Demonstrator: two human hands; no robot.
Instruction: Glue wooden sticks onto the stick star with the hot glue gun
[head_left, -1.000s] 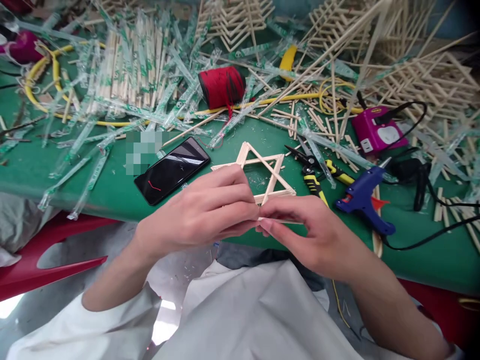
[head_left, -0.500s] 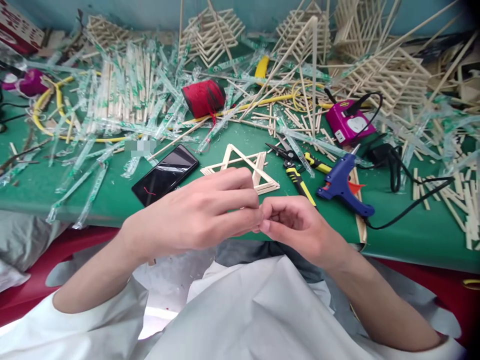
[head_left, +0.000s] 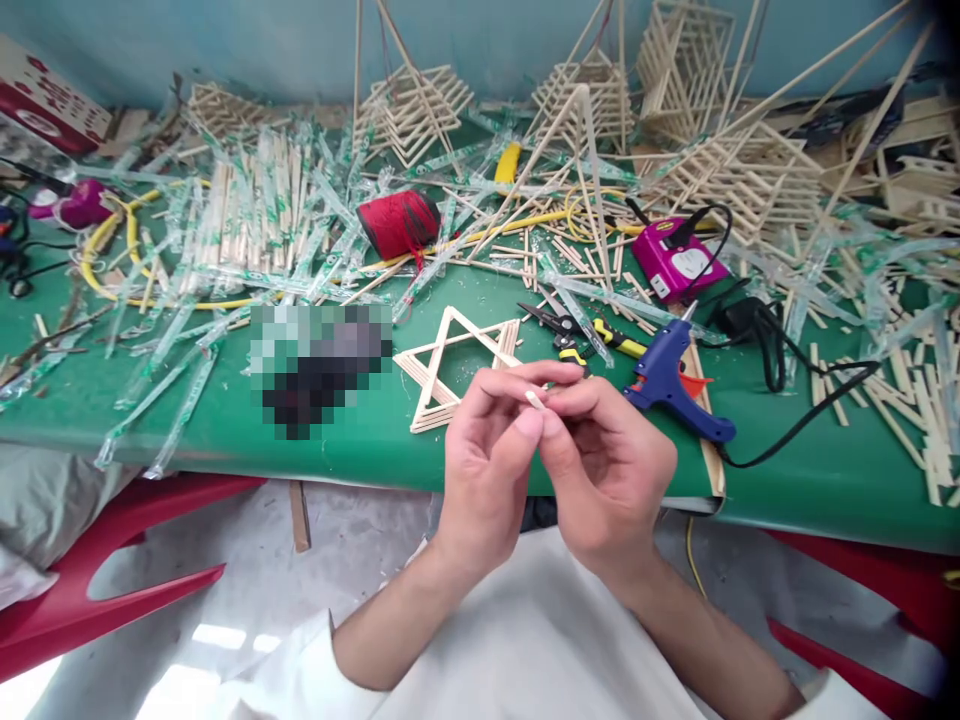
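Held together in front of my chest, my left hand (head_left: 491, 440) and my right hand (head_left: 604, 450) pinch a short piece of wooden stick (head_left: 535, 400) between thumbs and fingertips. Only its pale end shows; the fingers hide the rest. Just beyond my left hand, a six-pointed star of stacked wooden sticks (head_left: 433, 375) lies flat on the green tabletop (head_left: 360, 440). Behind my right hand are pliers with black and yellow handles (head_left: 562, 330). To the right of that hand rests a blue hot glue gun (head_left: 667, 370) with an orange trigger.
A magenta power socket (head_left: 679, 255), a red thread spool (head_left: 400, 222) and a bundle of wrapped sticks (head_left: 259, 205) lie farther back. Stacked-stick structures (head_left: 412, 110) stand along the wall. Cut stick pieces (head_left: 934, 420) lie at right, and the glue gun's black cable (head_left: 802, 420) curves across the table.
My left hand has turned and drawn back beside my right, uncovering more of the star. The stick piece's end now shows between the fingertips. The view has shifted slightly.
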